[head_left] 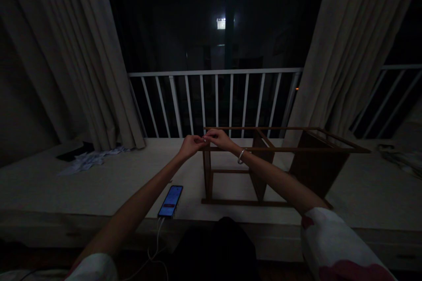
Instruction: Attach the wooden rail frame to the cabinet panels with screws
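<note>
A brown wooden frame (pixel 263 149), like an unfinished shelf or small table, stands on a pale ledge (pixel 115 180) in a dim room. Both my hands meet at the frame's top left corner. My left hand (pixel 190 145) is closed in a pinch right beside that corner. My right hand (pixel 220 138), with a bangle on its wrist, is closed too, fingertips touching those of the left hand. Something small and pale shows between the fingertips; I cannot make out what it is.
A lit phone (pixel 170 201) lies on the ledge with a white cable hanging off the front edge. Crumpled paper (pixel 87 160) and a dark flat object (pixel 74 152) lie at the left. Curtains (pixel 82 52) hang on both sides. A white railing (pixel 214 96) runs behind.
</note>
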Motion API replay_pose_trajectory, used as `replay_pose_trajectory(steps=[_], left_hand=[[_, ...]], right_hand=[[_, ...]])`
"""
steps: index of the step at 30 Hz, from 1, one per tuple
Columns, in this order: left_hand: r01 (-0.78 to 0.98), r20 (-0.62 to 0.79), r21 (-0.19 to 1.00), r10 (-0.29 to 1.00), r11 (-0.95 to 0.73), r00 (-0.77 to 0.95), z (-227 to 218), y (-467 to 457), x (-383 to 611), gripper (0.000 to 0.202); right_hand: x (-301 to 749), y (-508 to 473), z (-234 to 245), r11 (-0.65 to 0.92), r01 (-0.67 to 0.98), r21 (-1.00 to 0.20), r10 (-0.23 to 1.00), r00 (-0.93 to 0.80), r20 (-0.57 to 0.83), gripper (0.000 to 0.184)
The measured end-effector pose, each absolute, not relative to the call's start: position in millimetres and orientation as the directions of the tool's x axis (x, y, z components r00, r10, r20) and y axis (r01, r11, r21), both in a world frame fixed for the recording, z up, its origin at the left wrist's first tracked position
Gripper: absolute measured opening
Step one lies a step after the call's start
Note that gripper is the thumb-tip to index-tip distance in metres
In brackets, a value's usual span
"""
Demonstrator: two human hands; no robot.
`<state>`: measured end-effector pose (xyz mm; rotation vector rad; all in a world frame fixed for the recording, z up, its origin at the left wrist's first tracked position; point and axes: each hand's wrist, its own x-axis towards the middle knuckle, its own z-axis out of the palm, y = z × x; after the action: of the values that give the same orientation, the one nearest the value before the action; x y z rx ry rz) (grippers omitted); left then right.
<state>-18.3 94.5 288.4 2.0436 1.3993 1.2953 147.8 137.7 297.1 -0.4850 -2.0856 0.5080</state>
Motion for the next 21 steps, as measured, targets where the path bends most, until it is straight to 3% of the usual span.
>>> replay_pose_trajectory(steps=[3, 10, 21], left_hand=[[0.521, 0.491, 0.729, 0.869, -0.444, 0.054, 284.8, 94.1, -17.1, 0.034], [0.452, 0.478, 0.783, 0.878, -0.427, 0.000, 285.4, 86.5, -15.5, 0.032], [0.493, 0.519, 0.737, 0.855, -0.463, 0.028, 285.4, 85.0, -14.4, 0.027]], right_hand=[[148.4, 138.2, 298.1, 0.819, 0.125, -0.560, 0.533, -0.524, 0.664, 0.033], [152.5, 138.4, 300.9, 0.641, 0.005, -0.768, 0.661, -0.512, 0.549, 0.043], [151.7, 143.8, 298.8, 0.546, -0.013, -0.838, 0.722, -0.501, 0.478, 0.035]])
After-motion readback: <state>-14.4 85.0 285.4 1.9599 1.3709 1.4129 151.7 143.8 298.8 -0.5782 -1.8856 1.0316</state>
